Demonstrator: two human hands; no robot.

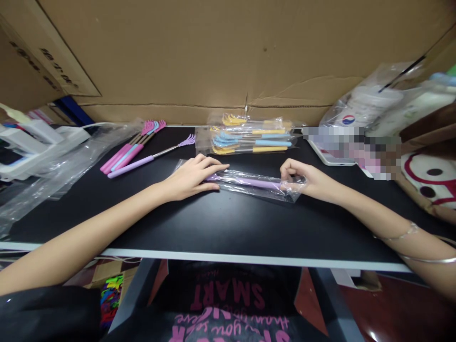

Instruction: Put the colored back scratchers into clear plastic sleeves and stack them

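Note:
A purple back scratcher (261, 183) lies inside a clear plastic bag (245, 190) at the middle of the black table. My left hand (195, 178) rests flat on the bag's left part with fingers spread, covering the scratcher's claw end. At the other end, my right hand (299, 178) pinches the bag's edge beside the handle tip. Just behind my left hand is an unwrapped purple back scratcher (151, 156). Pink back scratchers (121, 154) and a blue one lie close to it. Bagged yellow and blue back scratchers (252, 140) are piled behind the bag.
Loose plastic bags (71, 164) and a white power strip (67, 140) occupy the left side. On the right are a phone (333, 154), partly blurred out, and a cup in a plastic bag (370, 107). A cardboard wall (213, 57) borders the back of the table (228, 228).

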